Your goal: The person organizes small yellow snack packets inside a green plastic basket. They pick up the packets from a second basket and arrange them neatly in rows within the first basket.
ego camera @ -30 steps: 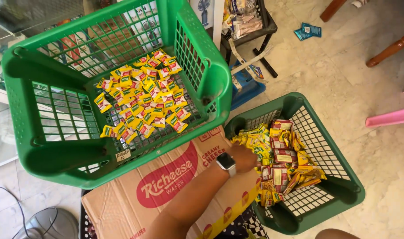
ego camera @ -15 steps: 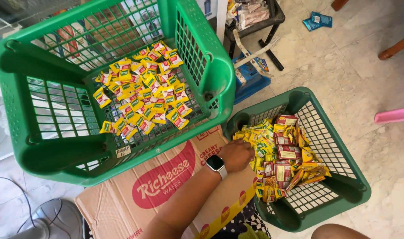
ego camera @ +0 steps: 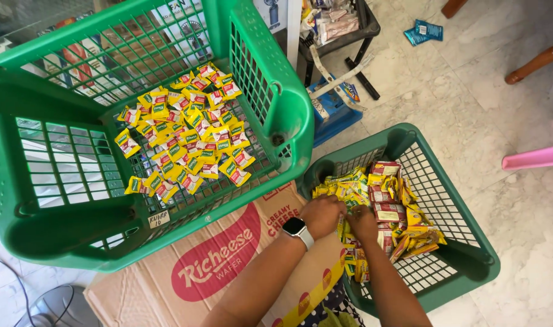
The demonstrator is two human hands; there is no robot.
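Observation:
My left hand (ego camera: 322,213), with a smartwatch (ego camera: 296,228) on its wrist, curls over yellow sachets at the near left of the small green basket (ego camera: 464,200). My right hand (ego camera: 362,223) sits right beside it, fingers closed on the same heap of yellow and red sachets (ego camera: 392,209). Both hands almost touch. A large green basket (ego camera: 276,79) stands tilted on a cardboard box (ego camera: 228,260) to the left, with several small yellow sachets (ego camera: 185,136) spread over its bottom.
A black rack (ego camera: 343,30) with packets and a blue box (ego camera: 334,112) stand behind the baskets. A blue packet (ego camera: 423,31) lies on the marble floor. Wooden furniture legs (ego camera: 536,60) and a pink bar (ego camera: 533,158) are at the right. A grey fan base (ego camera: 52,306) shows bottom left.
My right hand has come in from the bottom edge and joined my left hand on the sachet heap. My left hand stayed at the small basket's near left side.

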